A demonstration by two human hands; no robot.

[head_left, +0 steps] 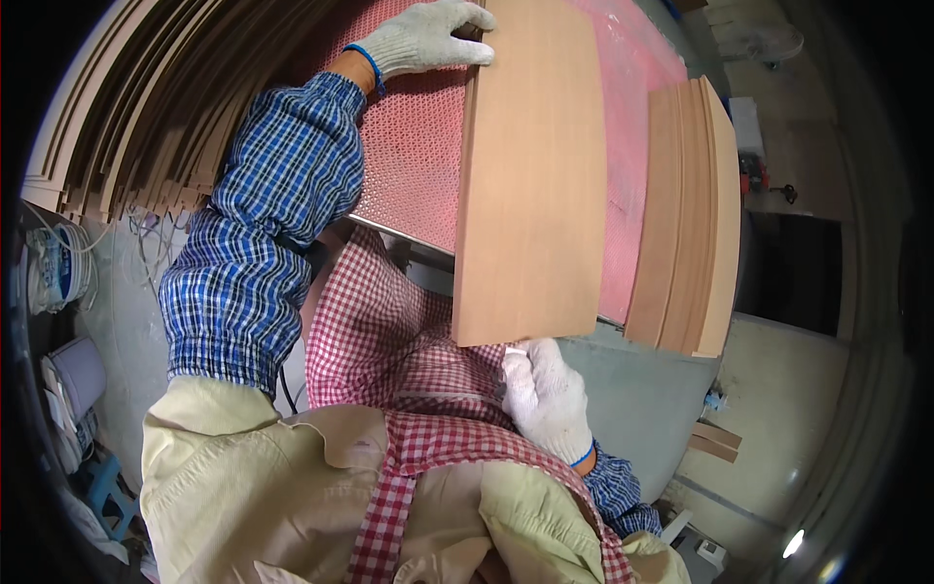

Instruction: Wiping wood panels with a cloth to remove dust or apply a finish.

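Note:
A long, light-brown wooden board (530, 175) lies lengthwise over a pink mesh-textured surface (413, 146), its near end jutting past the front edge. My left hand (418, 41), in a white knitted glove, grips the board's left edge near its far part, thumb and fingers apart. Just below the near end is my right hand (550, 394), also gloved, with its fingers curled closed. Something small and pale shows at its fingertips against the board's end edge; I cannot make out what it is.
Several similar boards (681, 224) are stacked at the right of the pink surface. A large stack of thin boards (146, 107) stands at the left. On the floor are a blue stool (112, 496), a white bucket (68, 263) and a small wooden offcut (715, 441).

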